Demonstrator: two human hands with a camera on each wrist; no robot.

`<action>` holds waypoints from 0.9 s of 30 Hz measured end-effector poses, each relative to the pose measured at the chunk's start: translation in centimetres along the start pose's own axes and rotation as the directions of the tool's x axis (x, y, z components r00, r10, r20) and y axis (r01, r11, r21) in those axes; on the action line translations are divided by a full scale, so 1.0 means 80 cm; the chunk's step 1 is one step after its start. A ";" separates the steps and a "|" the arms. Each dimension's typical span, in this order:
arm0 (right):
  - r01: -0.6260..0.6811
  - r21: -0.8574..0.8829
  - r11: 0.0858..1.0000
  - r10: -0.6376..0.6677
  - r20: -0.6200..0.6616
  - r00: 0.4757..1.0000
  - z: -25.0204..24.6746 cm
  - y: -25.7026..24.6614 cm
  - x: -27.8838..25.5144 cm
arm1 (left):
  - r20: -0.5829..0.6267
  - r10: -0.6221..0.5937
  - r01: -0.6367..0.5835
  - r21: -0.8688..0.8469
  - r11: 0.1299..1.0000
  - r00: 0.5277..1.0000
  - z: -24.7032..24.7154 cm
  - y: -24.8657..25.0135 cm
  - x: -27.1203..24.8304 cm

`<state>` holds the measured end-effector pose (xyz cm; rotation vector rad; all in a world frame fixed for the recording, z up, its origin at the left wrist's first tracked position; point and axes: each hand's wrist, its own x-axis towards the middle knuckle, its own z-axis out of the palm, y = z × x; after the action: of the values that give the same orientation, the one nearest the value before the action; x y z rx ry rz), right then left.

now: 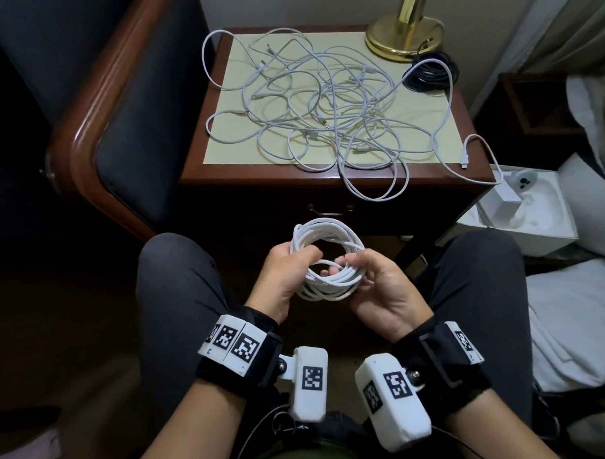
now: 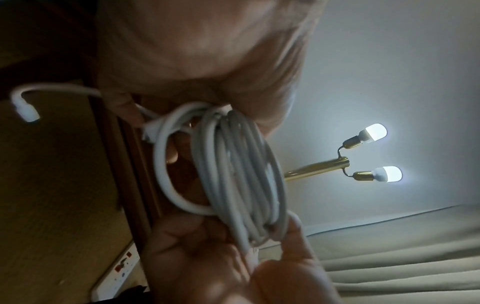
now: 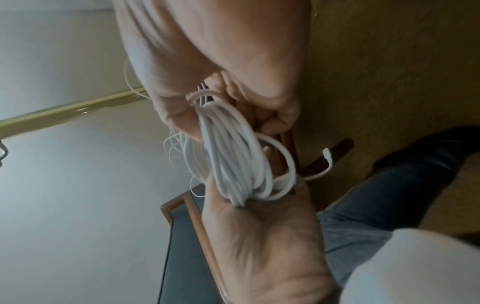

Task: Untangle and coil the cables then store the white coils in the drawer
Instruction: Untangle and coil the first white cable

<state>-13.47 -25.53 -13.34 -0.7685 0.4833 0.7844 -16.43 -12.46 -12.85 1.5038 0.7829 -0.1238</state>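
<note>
A white coil (image 1: 324, 259) of cable sits at the centre of the head view, held up over the person's lap between both hands. The left hand (image 1: 282, 274) grips the coil's left side, fingers curled over the strands with the thumb on top. The right hand (image 1: 382, 288) holds the lower right side, palm up, fingers hooked through the ring and pinching the strands. In the left wrist view the coil (image 2: 233, 174) shows as a tight bundle of loops, with 1 looser loop wrapped across it and a free end with a connector (image 2: 28, 115) at the left edge of the frame. The right wrist view shows the same bundle (image 3: 233, 164) clamped between both hands, its plug end (image 3: 327, 156) sticking out to the right.

Above the hands, in the upper middle of the head view, a wooden nightstand worktop (image 1: 442, 145) carries a tangle of white cables (image 1: 317, 105) spread across its cream top, 1 loop hanging over the front edge. A drawer handle (image 1: 328, 211) on the nightstand's dark front is faintly visible just above the coil. A coiled black cable (image 1: 429, 73) lies at the worktop's upper right corner beside a brass lamp base (image 1: 404, 37). A dark upholstered chair (image 1: 119, 115) fills the left of the frame, and a white charger block (image 1: 506, 201) rests in a white box to the right.
</note>
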 end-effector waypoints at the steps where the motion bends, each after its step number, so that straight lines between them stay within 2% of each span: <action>1: -0.009 0.042 0.999 0.008 0.024 1.000 0.000 -0.001 0.000 | 0.022 -0.023 0.023 0.006 1.000 0.999 0.001 -0.002 0.000; 4: -0.042 0.107 0.993 0.038 0.036 0.999 0.000 -0.002 0.002 | 0.071 -0.063 0.059 0.049 0.997 0.995 0.002 -0.009 0.001; 6: -0.045 0.086 0.995 0.043 0.036 0.998 0.000 -0.004 0.001 | 0.118 -0.075 0.062 0.110 0.992 0.990 -0.001 -0.011 0.001; 9: -0.055 0.050 0.997 0.053 0.042 0.998 -0.001 -0.008 -0.001 | 0.237 -0.082 0.033 0.203 0.979 0.968 -0.006 -0.011 -0.003; 11: -0.069 0.044 0.997 0.067 0.050 0.997 -0.001 -0.010 -0.002 | 0.296 -0.066 0.006 0.198 0.980 0.953 -0.008 -0.012 -0.004; 14: -0.056 0.040 0.998 0.054 0.054 0.997 -0.003 -0.008 0.002 | 0.247 0.001 -0.047 0.182 0.982 0.969 -0.005 -0.013 -0.004; 17: -0.050 -0.066 0.997 0.052 0.026 0.998 -0.008 -0.005 0.007 | 0.212 0.094 -0.140 0.214 0.967 0.973 -0.002 -0.016 0.000; 19: -0.065 -0.137 0.988 0.061 -0.030 0.998 -0.008 -0.002 0.008 | 0.188 0.122 -0.168 0.252 0.953 0.975 0.000 -0.020 0.001; 23: -0.125 -0.381 0.916 0.017 -0.273 0.962 -0.006 0.007 0.011 | 0.099 0.192 -0.215 0.371 0.903 0.976 0.004 -0.019 0.004; 27: -0.108 -0.407 0.907 -0.008 -0.274 0.962 -0.002 0.012 0.012 | 0.021 0.310 -0.282 0.479 0.831 0.950 0.005 -0.015 0.009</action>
<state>-13.66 -24.78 -14.52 -1.2815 0.5891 0.8482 -16.41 -12.67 -14.26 2.0933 0.5729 -0.0393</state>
